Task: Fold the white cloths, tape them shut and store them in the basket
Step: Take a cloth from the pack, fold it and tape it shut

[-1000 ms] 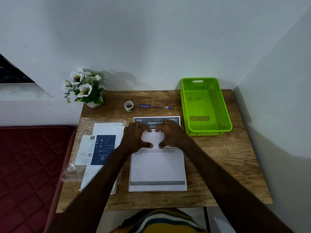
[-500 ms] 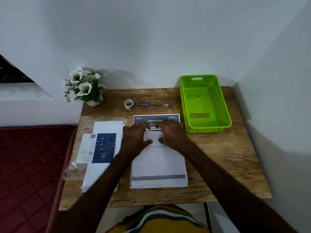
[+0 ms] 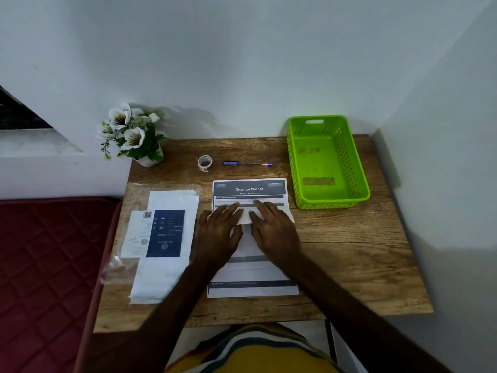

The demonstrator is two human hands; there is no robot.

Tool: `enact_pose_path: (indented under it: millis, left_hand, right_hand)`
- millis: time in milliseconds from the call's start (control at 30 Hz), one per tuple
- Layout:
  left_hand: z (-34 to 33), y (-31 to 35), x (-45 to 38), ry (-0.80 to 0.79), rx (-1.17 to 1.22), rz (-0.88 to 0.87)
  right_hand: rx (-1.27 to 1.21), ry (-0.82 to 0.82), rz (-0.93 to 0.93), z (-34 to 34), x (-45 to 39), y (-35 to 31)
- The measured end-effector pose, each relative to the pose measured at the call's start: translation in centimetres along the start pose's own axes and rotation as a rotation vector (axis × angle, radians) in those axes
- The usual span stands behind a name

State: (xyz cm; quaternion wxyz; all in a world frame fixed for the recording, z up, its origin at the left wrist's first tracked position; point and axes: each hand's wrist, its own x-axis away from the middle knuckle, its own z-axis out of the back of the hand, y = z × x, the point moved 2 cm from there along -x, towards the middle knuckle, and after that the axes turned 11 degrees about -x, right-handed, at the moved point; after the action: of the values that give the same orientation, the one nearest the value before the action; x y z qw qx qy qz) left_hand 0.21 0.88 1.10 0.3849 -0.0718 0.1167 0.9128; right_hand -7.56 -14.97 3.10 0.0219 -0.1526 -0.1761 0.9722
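both hands lie flat, fingers straight: left hand (image 3: 219, 232) and right hand (image 3: 274, 227) press a small white cloth (image 3: 246, 217) onto the printed sheet (image 3: 250, 189). they hide most of the cloth. more white cloths (image 3: 164, 275) sit left, partly under a packaging card (image 3: 164, 234). far right, the green basket (image 3: 360, 173) holds nothing. tape roll (image 3: 205, 163) is behind.

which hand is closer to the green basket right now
Right. The right hand lies flat on the printed sheet, just left of the green basket; the left hand lies beyond it, farther left.
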Motion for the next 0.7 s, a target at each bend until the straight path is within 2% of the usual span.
enact_pose_path:
  millis: [167, 300, 500, 700]
  left_hand:
    - [-1.6, 1.0, 2.0, -0.014, -0.038, -0.037]
    - [-2.9, 1.0, 2.7, -0.033, -0.027, 0.013]
    - [-3.4, 1.0, 3.3, -0.069, -0.056, 0.005]
    - [-3.6, 0.7, 3.3, -0.115, -0.019, 0.030]
  right_hand:
    - [0.016, -0.028, 0.002, -2.4, 2.7, 0.1]
    - [0.020, -0.073, -0.018, -3.7, 4.0, 0.6]
    - [-0.007, -0.146, -0.003, -3.9, 4.8, 1.3]
    - [-0.030, -0.145, -0.032, -3.4, 3.4, -0.7]
